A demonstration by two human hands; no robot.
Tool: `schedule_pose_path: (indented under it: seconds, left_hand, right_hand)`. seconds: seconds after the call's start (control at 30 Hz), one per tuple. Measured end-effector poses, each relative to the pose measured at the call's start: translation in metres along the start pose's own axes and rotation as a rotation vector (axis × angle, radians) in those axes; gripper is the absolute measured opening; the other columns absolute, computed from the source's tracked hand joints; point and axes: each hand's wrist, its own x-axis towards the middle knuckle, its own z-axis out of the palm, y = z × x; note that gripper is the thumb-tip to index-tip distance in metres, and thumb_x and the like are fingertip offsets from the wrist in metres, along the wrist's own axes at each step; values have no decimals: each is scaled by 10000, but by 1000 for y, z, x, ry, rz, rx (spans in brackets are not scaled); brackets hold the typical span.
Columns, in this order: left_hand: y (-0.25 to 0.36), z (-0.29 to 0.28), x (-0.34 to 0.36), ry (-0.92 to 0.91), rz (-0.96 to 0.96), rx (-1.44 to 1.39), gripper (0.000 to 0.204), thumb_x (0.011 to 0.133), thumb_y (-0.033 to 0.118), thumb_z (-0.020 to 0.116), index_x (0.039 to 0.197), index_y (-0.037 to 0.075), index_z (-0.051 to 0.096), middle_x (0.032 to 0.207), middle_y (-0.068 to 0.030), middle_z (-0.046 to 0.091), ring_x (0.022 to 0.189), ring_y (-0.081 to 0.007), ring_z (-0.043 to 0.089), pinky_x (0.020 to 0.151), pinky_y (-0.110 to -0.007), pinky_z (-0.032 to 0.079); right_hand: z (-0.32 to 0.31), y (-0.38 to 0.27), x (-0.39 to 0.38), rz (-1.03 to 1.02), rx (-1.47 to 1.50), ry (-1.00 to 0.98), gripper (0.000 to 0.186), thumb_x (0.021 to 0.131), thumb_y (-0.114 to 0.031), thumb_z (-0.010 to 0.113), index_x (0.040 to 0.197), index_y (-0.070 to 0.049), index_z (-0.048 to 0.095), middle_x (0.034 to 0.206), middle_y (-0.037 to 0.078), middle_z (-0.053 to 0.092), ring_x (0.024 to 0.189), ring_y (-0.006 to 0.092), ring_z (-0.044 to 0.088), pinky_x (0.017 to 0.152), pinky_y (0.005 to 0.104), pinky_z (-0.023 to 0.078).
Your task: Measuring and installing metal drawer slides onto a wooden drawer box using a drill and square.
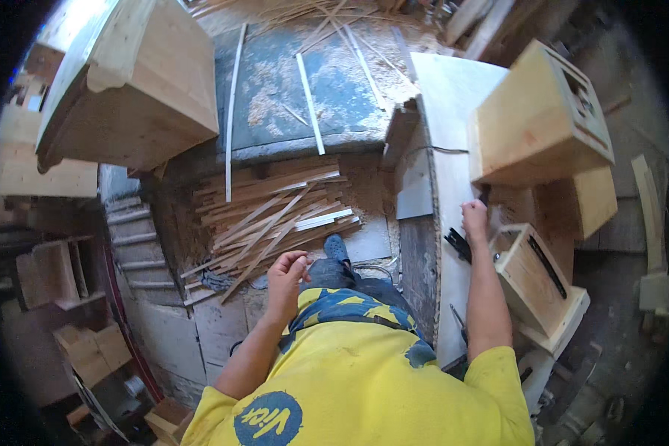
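Note:
My right hand (474, 218) is closed in a fist over the pale workbench top (447, 111). A small dark thing shows at its far side; I cannot make out what it is. Close below that hand lies a black tool (459, 244) with a jagged outline. To its right stands a light wooden box (534, 286) with a dark slot in its face. My left hand (285, 282) hovers in front of my body, fingers curled and thumb against the index finger. Whatever it may hold is too small to tell.
Beyond my foot, a heap of thin wooden strips (275, 223) covers the floor. A large wooden cabinet piece (149, 97) stands at the far left. Wooden boxes (535, 123) are stacked at the right. Pale strips (310, 104) lie on a sawdust-covered dark surface (271, 89).

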Motion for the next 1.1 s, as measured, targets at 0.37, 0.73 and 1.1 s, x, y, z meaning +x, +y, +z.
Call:
schedule_pose_path:
  seconds: [0.37, 0.73, 1.1]
  left_hand:
    - [45, -122, 57, 278, 106, -85, 124, 915, 121, 574, 996, 31, 605, 867, -49, 639, 644, -70, 528, 595, -208, 437]
    - [103, 5, 116, -247, 174, 169, 200, 879, 83, 605, 1067, 17, 618, 946, -20, 643, 803, -88, 582, 719, -239, 483]
    - [198, 120, 332, -405, 216, 506, 192, 858, 98, 659, 1021, 0, 635, 869, -63, 669, 763, -75, 589, 681, -245, 484]
  right_hand:
    - [9, -41, -34, 146, 41, -17, 181, 837, -191, 600, 770, -22, 603, 615, 48, 562, 522, 140, 534, 461, 298, 430]
    - [46, -255, -81, -185, 399, -428, 89, 864, -112, 603, 802, -56, 575, 641, -32, 519, 533, 43, 467, 474, 203, 389]
    - [154, -398, 59, -311, 484, -879, 76, 863, -93, 612, 838, -22, 601, 736, -22, 548, 665, 58, 482, 588, 221, 405]
